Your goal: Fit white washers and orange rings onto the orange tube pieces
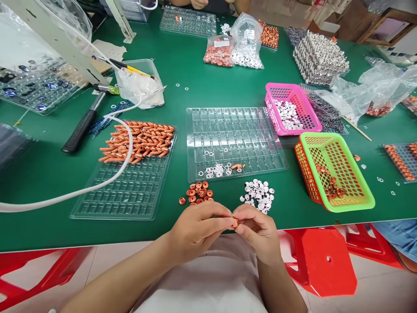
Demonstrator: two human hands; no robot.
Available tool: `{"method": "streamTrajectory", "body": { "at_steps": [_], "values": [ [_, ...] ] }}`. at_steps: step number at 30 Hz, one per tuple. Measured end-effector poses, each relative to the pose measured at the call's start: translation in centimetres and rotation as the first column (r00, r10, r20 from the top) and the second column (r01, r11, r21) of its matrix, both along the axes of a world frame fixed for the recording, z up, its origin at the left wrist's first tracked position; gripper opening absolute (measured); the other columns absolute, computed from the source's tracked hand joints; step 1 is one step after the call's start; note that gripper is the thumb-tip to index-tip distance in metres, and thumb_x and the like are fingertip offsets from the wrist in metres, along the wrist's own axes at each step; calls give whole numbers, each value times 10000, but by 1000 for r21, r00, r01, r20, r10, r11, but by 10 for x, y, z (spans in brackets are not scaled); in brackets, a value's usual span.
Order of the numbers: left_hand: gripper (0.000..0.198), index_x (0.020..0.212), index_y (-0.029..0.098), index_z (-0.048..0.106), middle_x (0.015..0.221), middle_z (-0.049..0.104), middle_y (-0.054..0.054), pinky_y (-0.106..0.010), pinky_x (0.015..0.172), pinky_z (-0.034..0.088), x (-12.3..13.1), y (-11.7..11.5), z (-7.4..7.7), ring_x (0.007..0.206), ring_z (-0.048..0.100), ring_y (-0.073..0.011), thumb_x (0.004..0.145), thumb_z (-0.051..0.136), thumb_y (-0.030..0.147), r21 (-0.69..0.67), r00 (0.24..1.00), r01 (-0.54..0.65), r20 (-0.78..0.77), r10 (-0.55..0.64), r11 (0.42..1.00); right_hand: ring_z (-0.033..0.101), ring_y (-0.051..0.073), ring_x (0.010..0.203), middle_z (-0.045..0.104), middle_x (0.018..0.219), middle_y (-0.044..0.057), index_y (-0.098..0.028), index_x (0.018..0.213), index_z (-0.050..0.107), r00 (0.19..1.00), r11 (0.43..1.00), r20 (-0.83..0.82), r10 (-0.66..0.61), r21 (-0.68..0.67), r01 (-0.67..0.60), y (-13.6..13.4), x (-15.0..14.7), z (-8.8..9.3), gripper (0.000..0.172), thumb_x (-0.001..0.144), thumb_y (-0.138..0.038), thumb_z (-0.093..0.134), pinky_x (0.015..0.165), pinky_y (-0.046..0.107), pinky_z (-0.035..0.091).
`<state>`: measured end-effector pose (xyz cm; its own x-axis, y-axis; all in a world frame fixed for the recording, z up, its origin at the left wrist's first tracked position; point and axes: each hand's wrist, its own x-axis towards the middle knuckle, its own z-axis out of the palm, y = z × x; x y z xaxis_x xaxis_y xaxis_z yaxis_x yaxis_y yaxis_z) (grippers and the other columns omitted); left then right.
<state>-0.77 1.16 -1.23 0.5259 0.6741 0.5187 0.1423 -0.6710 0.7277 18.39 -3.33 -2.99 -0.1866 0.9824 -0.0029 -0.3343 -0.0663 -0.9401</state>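
Just in front of my body, my left hand [203,228] and my right hand [259,230] meet fingertip to fingertip. Between them they pinch a small orange-copper round part [235,223], mostly covered by the fingers. Right behind my left hand lies a loose pile of copper-coloured discs [198,192] with centre holes. Behind my right hand is a pile of small white discs [259,195] with dark edges. Farther back, a clear compartment tray [234,134] carries white rings [219,170] and one orange curved piece [237,166] near its front edge.
Left stands a clear tray [114,191] stacked with orange handle-shaped parts [138,141], a white cable [129,152] crossing it. A hammer [81,126] lies beyond. To the right are a pink basket [273,104] and a green basket [365,191]. Across the table are another person's hands [198,3].
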Motion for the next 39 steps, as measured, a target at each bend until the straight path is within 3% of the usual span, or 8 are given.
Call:
{"method": "streamTrajectory", "body": {
  "at_steps": [19,39],
  "values": [
    [254,1059,151,641,924,701,-95,-258,680,557,1,0,3,822,654,-149,874,523,23,40,1000,0,-8,0,999,611,167,842,665,901,46,-272,1010,713,999,999,25,-27,24,26,1,-1,-5,233,833,-124,683,708,291,520],
    [234,1027,145,644,898,711,-79,-253,731,562,2,-2,8,841,666,-144,872,524,18,39,999,-49,-15,49,998,648,183,844,688,926,60,-303,1033,725,991,995,115,-67,87,57,-1,0,-7,295,819,-103,692,684,311,562]
  ]
}}
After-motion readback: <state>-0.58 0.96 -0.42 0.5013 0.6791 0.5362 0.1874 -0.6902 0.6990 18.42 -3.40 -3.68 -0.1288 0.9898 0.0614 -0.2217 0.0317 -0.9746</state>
